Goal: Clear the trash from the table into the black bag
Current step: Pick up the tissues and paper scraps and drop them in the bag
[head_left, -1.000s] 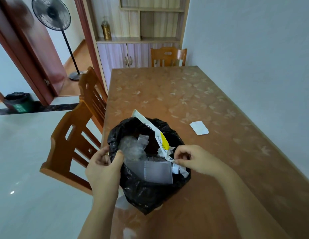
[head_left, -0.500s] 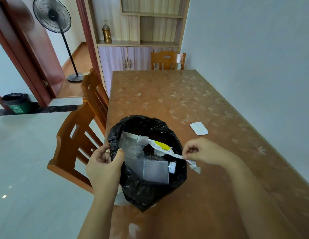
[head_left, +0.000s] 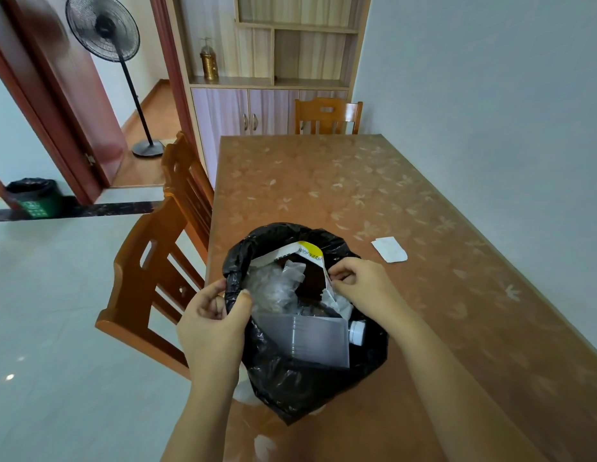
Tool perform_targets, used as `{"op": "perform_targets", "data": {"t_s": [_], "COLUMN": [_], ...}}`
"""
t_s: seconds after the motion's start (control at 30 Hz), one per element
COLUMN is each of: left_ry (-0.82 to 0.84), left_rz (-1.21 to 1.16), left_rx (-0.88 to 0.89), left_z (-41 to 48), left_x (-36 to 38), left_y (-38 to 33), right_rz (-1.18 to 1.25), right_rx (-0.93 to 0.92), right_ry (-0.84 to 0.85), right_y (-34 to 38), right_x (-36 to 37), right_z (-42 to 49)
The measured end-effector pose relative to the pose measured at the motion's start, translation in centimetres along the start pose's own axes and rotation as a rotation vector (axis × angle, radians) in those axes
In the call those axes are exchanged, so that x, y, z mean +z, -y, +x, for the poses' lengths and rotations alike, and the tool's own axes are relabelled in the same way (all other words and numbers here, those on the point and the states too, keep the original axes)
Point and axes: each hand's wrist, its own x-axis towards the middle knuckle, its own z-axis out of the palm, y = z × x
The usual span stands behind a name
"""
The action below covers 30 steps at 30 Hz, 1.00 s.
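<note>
Pinching the black bag rim to keep it gaping, the left hand steadies while the right hand pinches the yellow-marked wrapper, tucking it inside, with a white scrap waiting far right

Left hand at the near-left rim of the bag, thumb pressed over the rim from inside and fingers curled behind it, pinching the black film. Left forearm bare, rising from the bottom edge toward the bag, wrist nearly straight. Right hand at the right rim of the bag, knuckles up, fingertips bunched and closed on the white wrapper edge just inside the opening. Right forearm bare, running from the lower right up to the bag, wrist bent slightly inward. Hands on opposite sides of the bag's mouth, apart.
</note>
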Motion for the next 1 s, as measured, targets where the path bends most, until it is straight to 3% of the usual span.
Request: {"op": "perform_targets", "data": {"t_s": [0.33,0.87,1.0], "left_ry": [-0.059,-0.033,-0.043], "left_rz": [0.108,0.195,0.226], "left_rx": [0.068,0.006,0.045], "left_z": [1.9,6.6,7.2], "left_x": [2.6,15.9,18.5], "left_y": [1.0,2.9,2.7], "right_rz": [0.092,0.335,0.225], "right_rx": [0.084,0.44,0.463], "right_ry": [-0.238,-0.352,-0.358], "right_y": [-6.9,-25.3,-28.0], "right_x": [-2.8,-3.5,-3.3], "right_z": [1.0,15.0,19.1]}}
